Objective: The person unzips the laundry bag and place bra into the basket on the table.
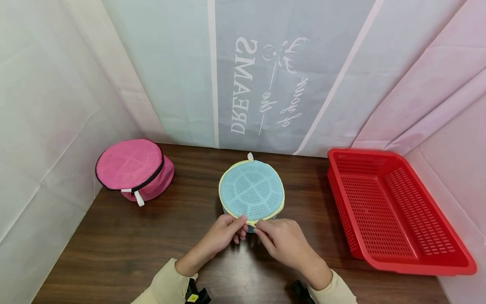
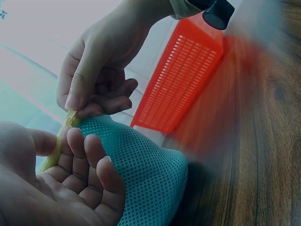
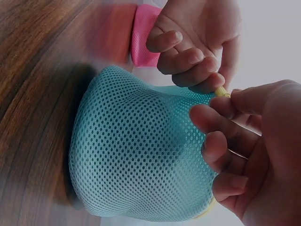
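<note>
A round light-blue mesh laundry bag [image 1: 252, 190] with yellow zipper trim stands on the table in front of me, its lid panel facing up. At its near rim my left hand [image 1: 225, 233] pinches the yellow edge between thumb and forefinger. Just right of it, my right hand [image 1: 284, 241] pinches the zipper pull at the same edge. In the left wrist view the yellow zipper [image 2: 70, 118] shows between the two hands' fingertips. The bag's mesh side [image 3: 136, 146] bulges above the wood in the right wrist view. A white loop tab [image 1: 250, 156] sticks out at the far rim.
A pink mesh bag [image 1: 130, 165] with black trim and white tabs stands at the back left. On the right is a red plastic basket [image 1: 343, 219] with perforated walls. Fabric curtains [image 1: 178, 76] rise behind and beside the wooden table [image 1: 152, 249].
</note>
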`<state>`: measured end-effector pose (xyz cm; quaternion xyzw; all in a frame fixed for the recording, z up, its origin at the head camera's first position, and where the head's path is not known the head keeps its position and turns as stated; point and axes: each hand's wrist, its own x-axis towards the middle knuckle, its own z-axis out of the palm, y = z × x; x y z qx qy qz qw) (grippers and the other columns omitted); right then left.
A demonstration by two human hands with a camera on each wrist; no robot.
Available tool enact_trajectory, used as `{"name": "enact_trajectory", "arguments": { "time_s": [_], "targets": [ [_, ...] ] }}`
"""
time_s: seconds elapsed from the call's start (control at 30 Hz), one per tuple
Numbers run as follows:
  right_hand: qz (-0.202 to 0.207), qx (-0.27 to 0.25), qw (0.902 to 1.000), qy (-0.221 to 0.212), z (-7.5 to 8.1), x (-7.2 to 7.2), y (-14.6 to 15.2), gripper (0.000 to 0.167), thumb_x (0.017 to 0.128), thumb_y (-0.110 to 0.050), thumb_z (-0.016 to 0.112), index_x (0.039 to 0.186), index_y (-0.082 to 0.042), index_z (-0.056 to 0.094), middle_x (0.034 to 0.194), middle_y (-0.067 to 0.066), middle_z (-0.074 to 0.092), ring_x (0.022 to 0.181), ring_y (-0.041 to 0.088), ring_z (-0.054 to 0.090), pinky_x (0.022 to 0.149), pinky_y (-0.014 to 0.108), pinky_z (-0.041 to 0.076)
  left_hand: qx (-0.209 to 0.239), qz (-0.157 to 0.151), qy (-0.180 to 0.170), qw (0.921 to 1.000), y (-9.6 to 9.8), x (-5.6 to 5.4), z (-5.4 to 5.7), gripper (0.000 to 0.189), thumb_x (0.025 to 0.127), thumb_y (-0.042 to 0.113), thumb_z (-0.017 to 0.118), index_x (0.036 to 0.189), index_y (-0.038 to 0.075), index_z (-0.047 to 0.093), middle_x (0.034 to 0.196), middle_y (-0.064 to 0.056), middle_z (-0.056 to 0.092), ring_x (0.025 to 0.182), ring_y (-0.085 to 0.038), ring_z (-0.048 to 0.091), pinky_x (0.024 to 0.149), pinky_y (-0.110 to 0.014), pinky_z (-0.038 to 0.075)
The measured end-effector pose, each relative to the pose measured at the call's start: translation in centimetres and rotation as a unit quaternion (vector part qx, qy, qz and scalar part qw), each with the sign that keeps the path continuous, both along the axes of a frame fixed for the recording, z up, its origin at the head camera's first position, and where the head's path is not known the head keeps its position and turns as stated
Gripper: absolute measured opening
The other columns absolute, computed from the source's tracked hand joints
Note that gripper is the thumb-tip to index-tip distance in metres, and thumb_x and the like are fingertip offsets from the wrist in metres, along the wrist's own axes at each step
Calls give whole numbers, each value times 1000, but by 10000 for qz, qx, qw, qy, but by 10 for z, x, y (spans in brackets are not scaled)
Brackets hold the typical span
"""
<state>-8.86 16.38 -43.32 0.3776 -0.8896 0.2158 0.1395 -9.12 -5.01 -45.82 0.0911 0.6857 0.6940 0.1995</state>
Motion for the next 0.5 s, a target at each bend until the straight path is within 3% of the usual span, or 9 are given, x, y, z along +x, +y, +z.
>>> {"name": "enact_trajectory", "arguments": {
  "time_s": [0.5],
  "targets": [
    [-91, -131, 9991, 385, 0, -2, -1, 27, 90, -17, 71, 71, -25, 54, 58, -20, 32, 53, -5, 28, 49, 14, 24, 57, 91, 21, 9999, 0, 2, 2, 44, 109, 17, 49, 92, -22, 60, 71, 1, 59, 65, -11, 55, 60, -20, 49]
  ]
}}
